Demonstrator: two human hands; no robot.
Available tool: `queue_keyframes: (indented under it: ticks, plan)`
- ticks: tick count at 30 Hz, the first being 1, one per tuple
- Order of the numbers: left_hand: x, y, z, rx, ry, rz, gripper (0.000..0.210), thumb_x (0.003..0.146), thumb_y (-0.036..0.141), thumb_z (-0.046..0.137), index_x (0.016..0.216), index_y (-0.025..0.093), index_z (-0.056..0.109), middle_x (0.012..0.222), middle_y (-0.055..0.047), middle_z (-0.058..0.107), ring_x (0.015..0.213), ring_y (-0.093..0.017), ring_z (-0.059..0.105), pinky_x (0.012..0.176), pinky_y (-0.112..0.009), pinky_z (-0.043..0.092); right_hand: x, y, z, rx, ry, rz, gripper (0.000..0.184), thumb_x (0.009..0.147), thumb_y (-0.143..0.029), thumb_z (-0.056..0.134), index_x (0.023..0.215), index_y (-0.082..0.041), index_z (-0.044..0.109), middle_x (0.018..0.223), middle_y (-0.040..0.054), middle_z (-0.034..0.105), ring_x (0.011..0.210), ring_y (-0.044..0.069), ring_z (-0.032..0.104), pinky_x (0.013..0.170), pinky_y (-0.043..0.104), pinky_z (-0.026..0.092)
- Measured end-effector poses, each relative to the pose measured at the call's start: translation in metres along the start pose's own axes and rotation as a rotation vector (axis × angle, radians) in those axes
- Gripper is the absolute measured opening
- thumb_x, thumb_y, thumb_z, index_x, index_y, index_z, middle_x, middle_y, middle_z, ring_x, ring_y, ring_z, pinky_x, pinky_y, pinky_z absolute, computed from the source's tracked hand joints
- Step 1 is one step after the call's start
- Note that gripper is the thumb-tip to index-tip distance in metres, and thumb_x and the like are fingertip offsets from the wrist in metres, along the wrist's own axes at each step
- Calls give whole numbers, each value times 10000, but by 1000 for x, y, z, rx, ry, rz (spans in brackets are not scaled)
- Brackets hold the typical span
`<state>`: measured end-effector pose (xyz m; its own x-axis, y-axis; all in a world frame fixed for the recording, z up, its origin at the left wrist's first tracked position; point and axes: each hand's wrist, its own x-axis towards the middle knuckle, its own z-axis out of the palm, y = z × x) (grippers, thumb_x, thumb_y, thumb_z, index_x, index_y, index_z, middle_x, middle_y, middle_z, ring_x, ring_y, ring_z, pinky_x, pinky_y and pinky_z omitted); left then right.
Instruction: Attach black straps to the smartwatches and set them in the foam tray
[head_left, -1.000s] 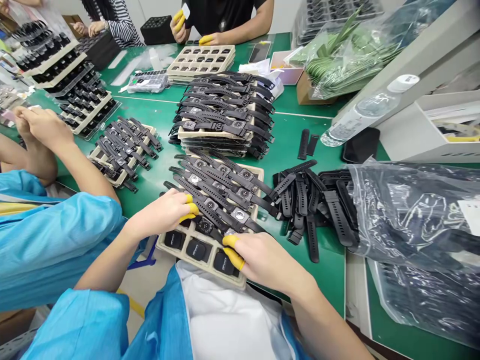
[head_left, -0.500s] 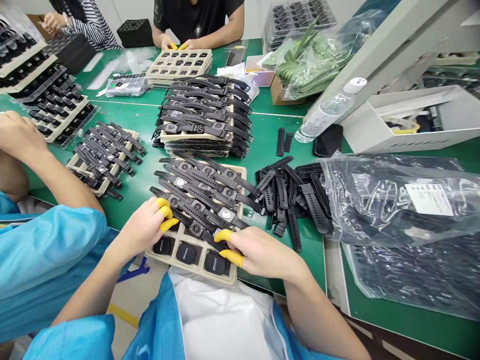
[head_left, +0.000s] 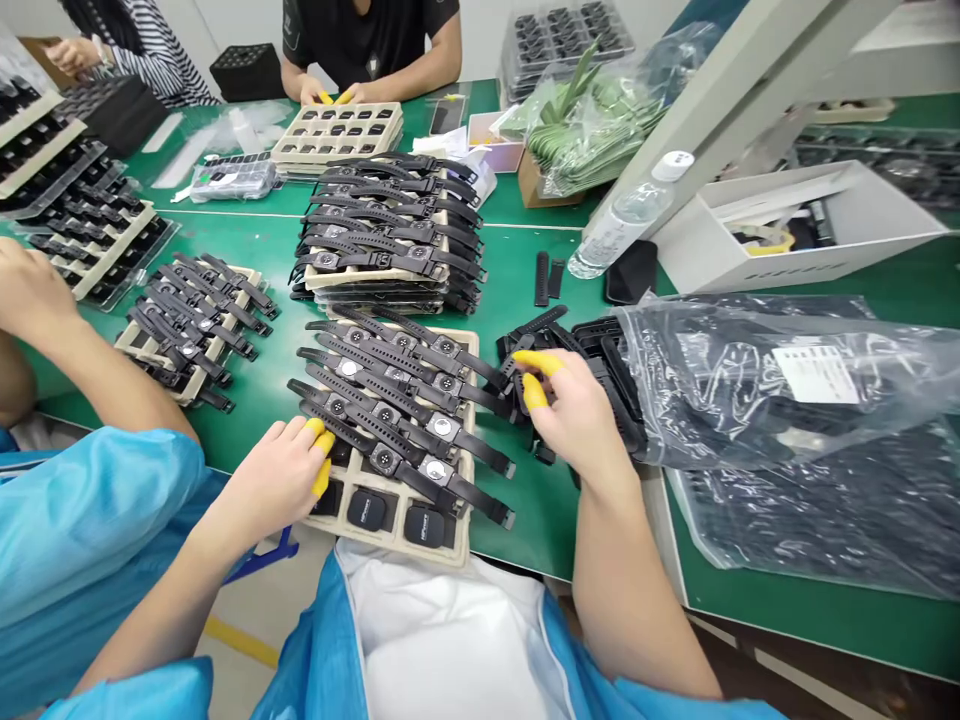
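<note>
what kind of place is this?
Most likely a smartwatch assembly line. Trays of strapped watches cover a green workbench, a pile of loose black straps lies by the right hand, and several people wear yellow finger cots.

Our one view: head-worn camera, facing forward and down over green surface (head_left: 555, 250), close above our near tray (head_left: 450, 545); co-workers at far edge.
</note>
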<state>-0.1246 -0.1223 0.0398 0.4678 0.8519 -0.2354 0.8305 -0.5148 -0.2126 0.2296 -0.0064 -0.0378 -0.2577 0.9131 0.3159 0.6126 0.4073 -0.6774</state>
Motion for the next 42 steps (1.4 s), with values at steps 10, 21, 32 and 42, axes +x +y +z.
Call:
queue_keyframes:
  ticks: [10,21,32,42]
  plan:
    - [-7,-18,10,-136,47,10,146,1009,189,551,890,190,637,909,-83,627,850,-276,565,750,-407,457,7,37,32,-365,-320,-63,491,827,-73,503,1281,-135,681,1633,183,443,1578,437,230,1245,701,223]
    - [11,-19,-32,-351,161,36,179,1040,227,492,909,191,608,895,-56,643,832,-221,598,759,-344,501,8,66,-11,33,-120,-89,101,896,-211,632,966,-241,698,1519,106,597,1531,364,373,1223,637,344]
    - [96,2,-84,-536,294,155,191,1040,283,466,1175,188,564,991,-78,711,863,-220,704,767,-316,556,12,1,-9,938,353,202,292,898,-479,755,808,-253,594,654,-6,596,566,193,579,581,364,526]
    - [190,47,-22,-1068,294,66,350,1024,240,457,1367,172,437,1286,-157,665,1165,-261,700,1001,-419,585,4,-27,18,1326,-74,445,399,948,-602,634,899,-206,663,658,-1,525,529,138,424,473,294,401]
